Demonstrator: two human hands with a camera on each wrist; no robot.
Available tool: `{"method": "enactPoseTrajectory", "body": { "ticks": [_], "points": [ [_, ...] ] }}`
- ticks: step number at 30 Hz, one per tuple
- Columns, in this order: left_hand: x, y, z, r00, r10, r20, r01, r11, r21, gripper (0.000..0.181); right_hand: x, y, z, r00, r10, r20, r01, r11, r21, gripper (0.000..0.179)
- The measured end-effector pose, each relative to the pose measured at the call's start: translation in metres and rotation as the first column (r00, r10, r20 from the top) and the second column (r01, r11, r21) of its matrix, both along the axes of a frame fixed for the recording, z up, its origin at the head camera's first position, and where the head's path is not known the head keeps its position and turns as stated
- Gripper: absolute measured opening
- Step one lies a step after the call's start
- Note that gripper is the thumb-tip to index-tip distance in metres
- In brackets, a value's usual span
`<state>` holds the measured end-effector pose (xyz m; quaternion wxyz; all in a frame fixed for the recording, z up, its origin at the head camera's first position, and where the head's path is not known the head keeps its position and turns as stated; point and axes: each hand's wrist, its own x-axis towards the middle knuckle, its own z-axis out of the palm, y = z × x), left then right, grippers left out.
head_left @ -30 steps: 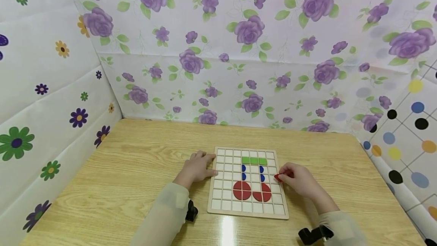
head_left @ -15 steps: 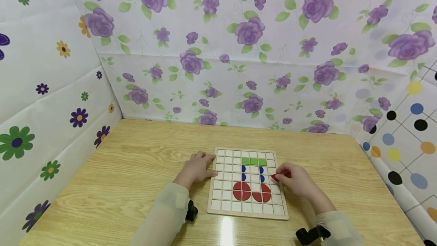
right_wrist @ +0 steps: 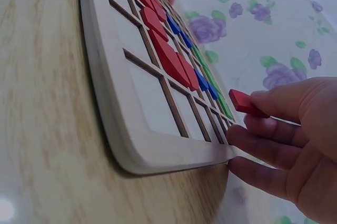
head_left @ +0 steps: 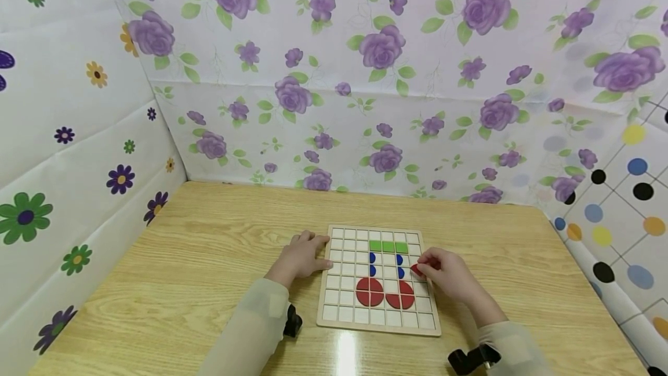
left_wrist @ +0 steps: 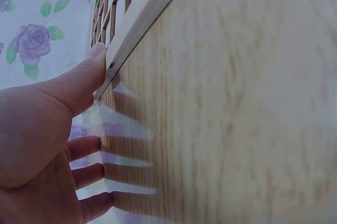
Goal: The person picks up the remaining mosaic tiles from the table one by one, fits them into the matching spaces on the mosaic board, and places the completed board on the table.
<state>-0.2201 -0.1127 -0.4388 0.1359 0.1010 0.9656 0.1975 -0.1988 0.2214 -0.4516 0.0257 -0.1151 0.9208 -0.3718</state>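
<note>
A square wooden grid board (head_left: 379, 328) lies on the table. Between thumb and fingers my right hand (head_left: 451, 276) pinches a small red tile (right_wrist: 243, 102), raised over the board's right side, with lower fingertips at the rim in the right wrist view. My left hand (head_left: 300, 255) rests at the left edge, its thumb (left_wrist: 87, 77) on the rim and other fingertips on the tabletop. Set in the grid are green square tiles (head_left: 388, 246) in a row, blue half-round pieces (head_left: 373, 258), a full red circle (head_left: 370, 292) of quarter pieces and three more red quarters (head_left: 406, 293).
The board sits on a wood-grain table (head_left: 235, 219). Behind it hangs a flower-printed cloth (head_left: 339, 126), with patterned cloths on both sides. Each wrist carries a black camera mount, such as the right mount (head_left: 474, 358).
My right hand has moved slightly left with the red tile, from the board's right edge to over the right-hand cells. The left hand stays put.
</note>
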Motion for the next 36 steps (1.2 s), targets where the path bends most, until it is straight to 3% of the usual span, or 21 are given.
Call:
{"method": "enactPoseTrajectory", "body": {
  "ticks": [8,21,36],
  "points": [
    [-0.001,0.001,0.000,1.000,-0.008,-0.001,0.008,1.000,-0.024,0.067,-0.002,-0.005,-0.004,1.000,-0.006,-0.031,0.005,0.999,-0.046,0.004],
    [-0.003,0.005,-0.005,1.000,0.004,-0.026,-0.007,0.994,-0.109,0.064,-0.006,-0.012,-0.008,1.000,-0.013,-0.009,0.011,0.994,-0.105,0.003],
    [-0.003,0.010,-0.007,0.999,0.017,-0.047,-0.024,0.988,-0.153,0.059,-0.010,-0.017,-0.006,1.000,-0.023,0.018,0.025,0.995,-0.096,0.004]
  ]
}}
